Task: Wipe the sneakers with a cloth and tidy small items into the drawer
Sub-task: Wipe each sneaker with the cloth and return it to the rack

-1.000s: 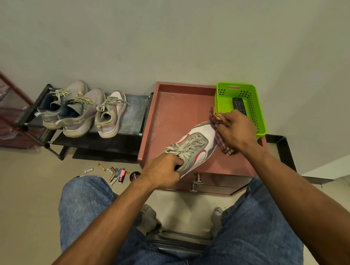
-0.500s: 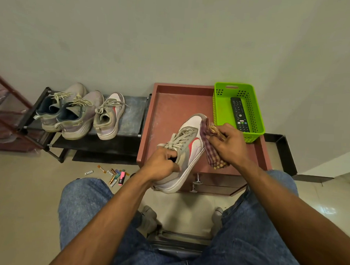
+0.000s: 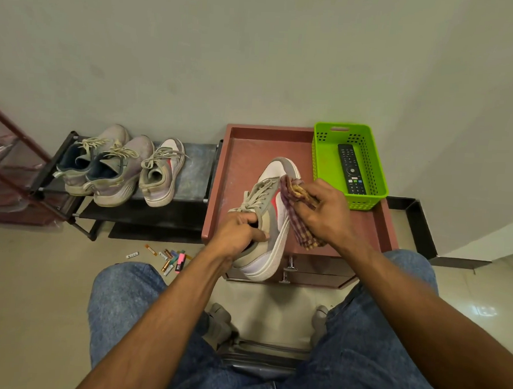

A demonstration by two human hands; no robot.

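My left hand [image 3: 237,234] grips the grey-and-white laced sneaker [image 3: 267,221] at its collar, fingertips hidden inside; my right hand [image 3: 325,211] pinches the checked cloth [image 3: 299,223] against its side.

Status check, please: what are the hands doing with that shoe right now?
Left hand grips sneaker at the collar. Right hand presses checked cloth to its side. Nothing blocking.

Woven checked cloth [image 3: 299,223], perforated glossy plastic basket [image 3: 375,170], matt tabletop [image 3: 251,158]
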